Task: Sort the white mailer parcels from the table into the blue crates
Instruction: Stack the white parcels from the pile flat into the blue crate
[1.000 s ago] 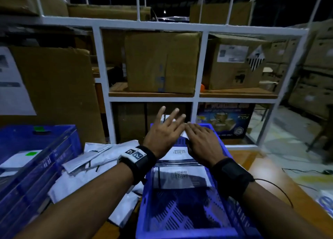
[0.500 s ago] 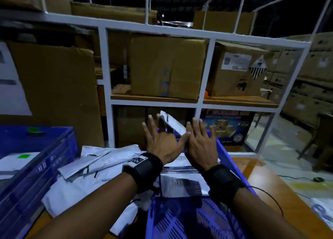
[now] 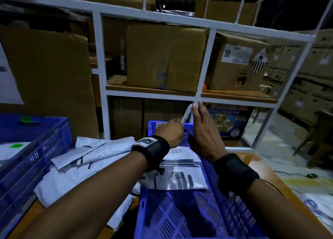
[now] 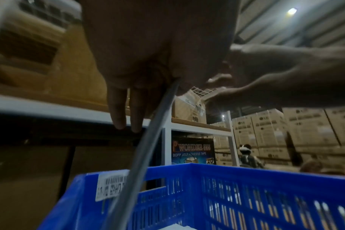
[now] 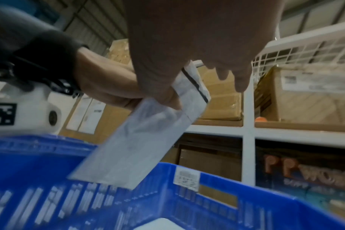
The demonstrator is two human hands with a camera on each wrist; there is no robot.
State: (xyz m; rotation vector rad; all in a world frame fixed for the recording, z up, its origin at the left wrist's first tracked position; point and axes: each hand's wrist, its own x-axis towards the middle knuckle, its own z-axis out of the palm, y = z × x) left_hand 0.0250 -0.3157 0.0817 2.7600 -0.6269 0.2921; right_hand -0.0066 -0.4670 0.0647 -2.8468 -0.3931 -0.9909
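A white mailer [image 3: 187, 114] stands on edge over the far end of the blue crate [image 3: 180, 215]. My left hand [image 3: 170, 131] grips its lower part with curled fingers. My right hand [image 3: 203, 136] holds its top, fingers stretched up along it. In the right wrist view the right thumb [image 5: 165, 93] pinches the mailer [image 5: 148, 140], with the left hand [image 5: 104, 87] behind it. In the left wrist view the mailer [image 4: 148, 140] shows edge-on below the left hand [image 4: 128, 93], above the crate's wall [image 4: 246, 194]. Two labelled mailers [image 3: 180, 177] lie flat in the crate.
A pile of white mailers [image 3: 86, 159] lies on the wooden table left of the crate. A second blue crate [image 3: 32, 148] at the far left holds a mailer with a green sticker [image 3: 16, 146]. A white shelf rack [image 3: 203, 65] with cardboard boxes stands behind.
Both hands were spread flat over the crate's far end. They have tipped one mailer up onto its edge; the left fingers have curled round it and the right hand has risen along it.
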